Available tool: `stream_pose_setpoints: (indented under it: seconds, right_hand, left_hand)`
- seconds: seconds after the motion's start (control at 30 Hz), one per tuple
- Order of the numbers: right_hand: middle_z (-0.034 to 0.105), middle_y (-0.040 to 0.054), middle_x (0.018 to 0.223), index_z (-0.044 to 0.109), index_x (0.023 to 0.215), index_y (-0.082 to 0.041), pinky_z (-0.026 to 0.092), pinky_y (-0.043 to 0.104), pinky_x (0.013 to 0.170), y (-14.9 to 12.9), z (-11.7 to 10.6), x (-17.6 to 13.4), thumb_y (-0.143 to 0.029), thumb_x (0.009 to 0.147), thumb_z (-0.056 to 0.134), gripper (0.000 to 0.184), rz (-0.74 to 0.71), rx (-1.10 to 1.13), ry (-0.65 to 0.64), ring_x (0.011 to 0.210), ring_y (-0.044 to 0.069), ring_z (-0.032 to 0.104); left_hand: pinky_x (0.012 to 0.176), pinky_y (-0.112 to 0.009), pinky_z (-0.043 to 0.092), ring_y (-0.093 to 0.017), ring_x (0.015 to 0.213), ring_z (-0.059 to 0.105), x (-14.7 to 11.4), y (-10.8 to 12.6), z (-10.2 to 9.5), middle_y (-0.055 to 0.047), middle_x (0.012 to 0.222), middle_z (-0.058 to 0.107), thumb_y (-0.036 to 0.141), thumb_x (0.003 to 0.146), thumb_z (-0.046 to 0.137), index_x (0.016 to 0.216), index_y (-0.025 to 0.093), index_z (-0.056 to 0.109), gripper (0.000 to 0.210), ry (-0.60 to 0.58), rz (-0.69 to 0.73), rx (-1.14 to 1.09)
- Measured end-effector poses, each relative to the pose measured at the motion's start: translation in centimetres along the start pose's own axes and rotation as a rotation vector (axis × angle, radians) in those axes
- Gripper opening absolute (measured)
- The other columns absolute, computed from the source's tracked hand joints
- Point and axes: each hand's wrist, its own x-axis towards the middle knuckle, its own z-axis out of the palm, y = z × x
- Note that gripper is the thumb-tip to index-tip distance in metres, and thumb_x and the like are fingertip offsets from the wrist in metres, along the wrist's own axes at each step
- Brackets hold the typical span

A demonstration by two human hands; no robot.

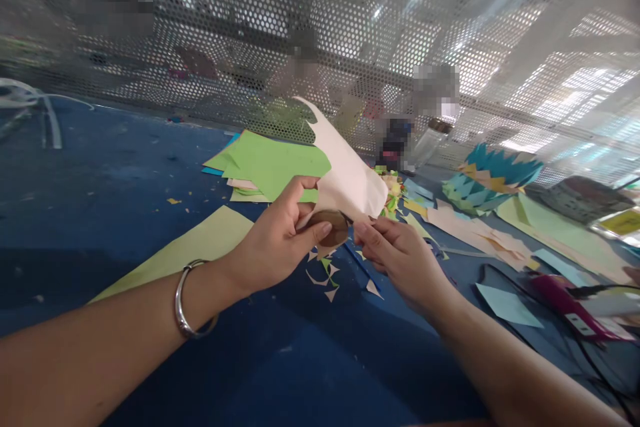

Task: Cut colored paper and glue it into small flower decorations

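A bangled left hand [273, 243] pinches a brown cardboard disc [327, 225] and a smooth cream paper sheet [345, 173] (jagged-cut top edge), its long axis rising away to the upper left above the blue table [100, 187]. The right hand [400, 257] closes fingertips on the disc's right edge.

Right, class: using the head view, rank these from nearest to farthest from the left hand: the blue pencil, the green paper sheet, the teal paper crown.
From the left hand:
1. Blue pencil, just right, below.
2. Green paper sheet, behind it.
3. Teal paper crown, far right.
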Motion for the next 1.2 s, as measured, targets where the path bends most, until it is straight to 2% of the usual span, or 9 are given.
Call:
stream_pose_setpoints:
  seconds: [0.2,0.4,0.53,0.7,0.8,0.9,0.97,1.07,1.2]
  right_hand:
    - [0.036,-0.0067,0.056,0.059,0.077,-0.019,0.018,0.025,0.043,-0.1,0.1,0.1,-0.063,0.092,0.059,0.046,0.01,0.035,-0.017,0.048,0.008,0.024]
    - [0.033,-0.008,0.056,0.055,0.078,-0.02,0.016,0.026,0.045,-0.4,0.4,-0.2,-0.063,0.088,0.065,0.045,-0.008,0.06,0.013,0.049,0.008,0.022]
    - [0.046,-0.0045,0.064,0.063,0.087,-0.019,0.025,0.026,0.05,0.0,0.6,-0.1,-0.052,0.085,0.073,0.035,-0.078,-0.052,0.081,0.056,0.01,0.035]
    - [0.053,-0.0019,0.069,0.066,0.089,-0.019,0.032,0.027,0.054,0.1,0.8,-0.2,-0.044,0.084,0.073,0.027,-0.067,-0.03,0.058,0.06,0.012,0.043]
    - [0.052,-0.0026,0.067,0.065,0.088,-0.02,0.034,0.027,0.054,-0.2,1.0,-0.3,-0.042,0.084,0.073,0.025,-0.09,0.003,0.058,0.06,0.013,0.043]
    - [0.052,-0.0024,0.068,0.066,0.09,-0.019,0.036,0.026,0.055,-0.6,1.1,-0.6,-0.042,0.084,0.073,0.025,-0.128,0.012,0.103,0.06,0.012,0.044]
    - [0.052,-0.0025,0.067,0.066,0.091,-0.019,0.036,0.026,0.054,-1.0,1.1,-0.9,-0.043,0.083,0.074,0.026,-0.142,0.022,0.15,0.059,0.012,0.044]
    - [0.051,-0.0028,0.065,0.066,0.091,-0.02,0.035,0.026,0.052,-1.2,1.1,-1.1,-0.044,0.083,0.074,0.027,-0.149,0.031,0.191,0.057,0.012,0.042]
    - [0.051,-0.0029,0.068,0.065,0.091,-0.02,0.031,0.025,0.05,-0.9,1.0,-0.9,-0.045,0.085,0.074,0.027,-0.153,0.058,0.138,0.057,0.01,0.039]
  left_hand:
    - [0.084,-0.028,0.053,-0.017,0.091,0.072,0.1,0.0,-0.3,-0.002,0.09,0.071,0.024,0.094,0.064,0.135,0.023,0.036,0.05,0.047,0.0,0.07]
    - [0.064,-0.024,0.052,-0.016,0.07,0.07,0.6,-0.1,-0.7,0.0,0.082,0.071,0.025,0.088,0.07,0.129,0.024,0.04,0.051,0.18,-0.036,0.058]
    - [0.074,-0.028,0.056,-0.018,0.083,0.073,0.4,-0.1,-0.1,-0.004,0.092,0.073,0.022,0.088,0.07,0.13,0.023,0.038,0.053,0.079,-0.052,-0.037]
    - [0.075,-0.031,0.056,-0.021,0.088,0.073,-0.3,-0.1,0.2,-0.008,0.097,0.073,0.025,0.09,0.069,0.137,0.023,0.039,0.056,-0.019,-0.034,0.053]
    - [0.072,-0.031,0.055,-0.021,0.083,0.073,-0.4,0.0,0.4,-0.006,0.092,0.074,0.028,0.086,0.075,0.137,0.023,0.042,0.061,0.033,-0.072,0.031]
    - [0.073,-0.03,0.054,-0.02,0.083,0.072,-0.5,0.2,0.9,-0.005,0.093,0.075,0.027,0.078,0.083,0.133,0.021,0.048,0.066,0.148,-0.188,-0.133]
    - [0.072,-0.028,0.052,-0.019,0.087,0.072,-0.5,0.2,1.4,-0.007,0.099,0.076,0.027,0.075,0.086,0.121,0.019,0.06,0.054,0.179,-0.244,-0.251]
    - [0.074,-0.028,0.052,-0.019,0.09,0.071,-0.6,0.3,2.1,-0.009,0.101,0.076,0.028,0.077,0.084,0.096,0.015,0.074,0.026,0.129,-0.245,-0.353]
    - [0.086,-0.029,0.052,-0.018,0.093,0.07,-0.4,0.5,2.3,-0.007,0.096,0.077,0.023,0.078,0.082,0.092,0.014,0.077,0.017,0.11,-0.195,-0.381]
